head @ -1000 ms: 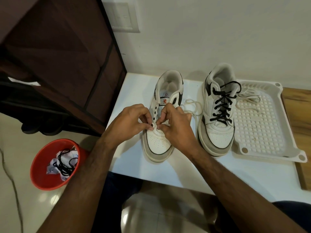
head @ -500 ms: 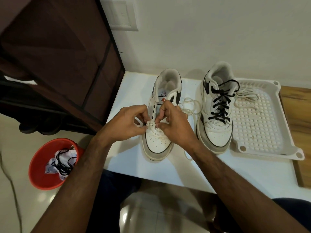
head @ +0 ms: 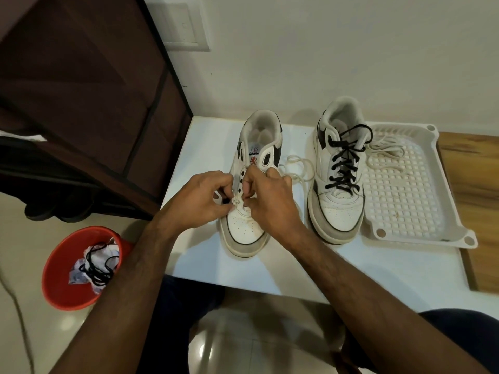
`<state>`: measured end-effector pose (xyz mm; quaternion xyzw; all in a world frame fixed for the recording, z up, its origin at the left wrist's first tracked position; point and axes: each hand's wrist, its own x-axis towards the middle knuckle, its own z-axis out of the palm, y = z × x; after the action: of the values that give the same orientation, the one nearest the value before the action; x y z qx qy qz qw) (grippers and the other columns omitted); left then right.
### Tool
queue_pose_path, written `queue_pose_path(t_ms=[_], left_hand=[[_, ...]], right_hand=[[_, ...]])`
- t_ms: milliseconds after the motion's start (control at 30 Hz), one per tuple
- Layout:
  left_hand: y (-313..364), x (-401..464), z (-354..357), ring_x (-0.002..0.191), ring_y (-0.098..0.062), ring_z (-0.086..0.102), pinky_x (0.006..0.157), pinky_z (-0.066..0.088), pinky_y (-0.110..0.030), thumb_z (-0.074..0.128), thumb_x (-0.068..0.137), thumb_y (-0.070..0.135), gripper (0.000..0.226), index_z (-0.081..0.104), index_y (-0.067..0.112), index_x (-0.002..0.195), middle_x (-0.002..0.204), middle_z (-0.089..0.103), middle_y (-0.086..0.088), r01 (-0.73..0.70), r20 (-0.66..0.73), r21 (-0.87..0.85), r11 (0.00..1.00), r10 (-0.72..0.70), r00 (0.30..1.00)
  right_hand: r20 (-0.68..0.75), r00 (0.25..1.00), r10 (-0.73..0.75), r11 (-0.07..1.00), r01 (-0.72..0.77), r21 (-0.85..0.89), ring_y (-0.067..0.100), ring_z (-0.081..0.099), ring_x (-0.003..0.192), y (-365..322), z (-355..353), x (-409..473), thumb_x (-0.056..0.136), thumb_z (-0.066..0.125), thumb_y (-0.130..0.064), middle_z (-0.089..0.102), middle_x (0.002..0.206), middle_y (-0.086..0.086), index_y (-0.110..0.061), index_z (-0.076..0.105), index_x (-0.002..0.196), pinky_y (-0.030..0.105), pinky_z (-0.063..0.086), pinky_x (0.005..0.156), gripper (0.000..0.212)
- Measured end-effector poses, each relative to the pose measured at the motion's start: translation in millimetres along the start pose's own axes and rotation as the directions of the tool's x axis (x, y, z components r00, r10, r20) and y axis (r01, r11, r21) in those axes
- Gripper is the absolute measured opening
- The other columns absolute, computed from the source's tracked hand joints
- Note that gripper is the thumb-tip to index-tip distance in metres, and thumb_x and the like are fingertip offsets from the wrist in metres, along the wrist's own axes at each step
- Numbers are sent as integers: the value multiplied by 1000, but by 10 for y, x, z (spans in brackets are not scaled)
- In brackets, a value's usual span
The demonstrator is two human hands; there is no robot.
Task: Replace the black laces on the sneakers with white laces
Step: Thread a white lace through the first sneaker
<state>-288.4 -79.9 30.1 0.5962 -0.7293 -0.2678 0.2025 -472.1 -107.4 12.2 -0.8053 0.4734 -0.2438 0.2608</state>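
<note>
— Head view gives us the white tabletop (head: 205,255) with both sneakers on it. Where does the job stand?
— Roughly a quarter in, I'd judge. The right-hand sneaker (head: 337,201) wears its black lace (head: 344,160) in full, untouched. A second white lace (head: 383,151) waits in the white tray (head: 421,238) just beside it.
— And the near one?
— The left-hand sneaker (head: 248,220) is stripped of black; its eyelets show bare. A removed black lace (head: 98,268) lies in the red bucket (head: 62,287) on the floor.
— Hands?
— Both curled at the lowest eyelets. The left hand (head: 199,201) and right hand (head: 272,203) each pinch the white lace (head: 299,168), which trails loose between the shoes. Threading is barely begun.
</note>
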Motion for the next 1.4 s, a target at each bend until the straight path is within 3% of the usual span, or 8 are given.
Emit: queue_pose_path(t_ms=[200,400,533,733,967,1133,1300,1400], left_hand=[[16,-6,-8,83,-9,63,76,56,-36,84,77,8,23,63,16,79,83,67,9,26,-9,-6,1000,-26,1000],[56,-26,-60,85,-8,67,74,60,-35,85,79,9,18,70,17,83,86,70,11,36,-12,-61,997,-37,999],[91,-18,-64,87,-7,69,75,60,-34,85,79,9,18,70,19,85,87,72,12,31,-21,-82,996,-33,999],[101,0,-37,81,-7,67,71,56,-30,88,76,18,25,64,22,79,80,69,12,75,-86,-9,997,-75,993],[60,23,-90,84,-3,67,70,48,-12,80,86,12,9,73,18,87,85,72,14,37,24,-40,999,-37,999],[127,-11,-105,86,-7,63,69,53,-31,75,86,16,14,64,24,82,88,65,14,-38,-14,59,998,38,999],[178,-50,-188,86,-12,69,71,59,-43,73,83,3,16,67,17,79,86,72,11,-7,-58,-121,993,0,998],[206,-55,-177,88,-15,73,76,60,-43,74,83,-1,17,64,11,79,88,76,10,22,-87,-238,971,-44,995]], right_hand=[[-13,1000,23,994,-22,105,14,48,90,19,41,-27,75,69,9,59,80,-10,-26,44,89,34,27,85,46],[-64,990,-124,979,112,-169,10,24,81,-62,-37,-31,67,66,16,52,76,-6,-18,50,93,37,36,80,45],[-5,982,-188,942,179,-285,14,29,86,-89,-90,22,64,61,17,49,74,-10,-17,46,98,40,35,81,51],[42,997,-66,991,70,-116,13,41,94,-96,-121,22,73,58,13,59,85,-10,-23,42,101,34,23,84,48],[124,990,72,991,-85,100,12,47,102,-82,-177,21,81,58,8,67,85,-14,-29,42,100,35,21,82,45],[227,969,99,983,-130,130,8,45,110,-70,-282,55,87,62,-2,71,92,-17,-37,46,102,34,18,81,41],[272,959,79,993,-98,58,9,45,111,-86,-365,81,86,58,-7,71,88,-17,-36,51,106,39,23,92,35],[281,956,88,986,-124,113,5,52,97,-70,-406,105,88,63,-13,69,80,-13,-32,53,105,38,26,87,27]])
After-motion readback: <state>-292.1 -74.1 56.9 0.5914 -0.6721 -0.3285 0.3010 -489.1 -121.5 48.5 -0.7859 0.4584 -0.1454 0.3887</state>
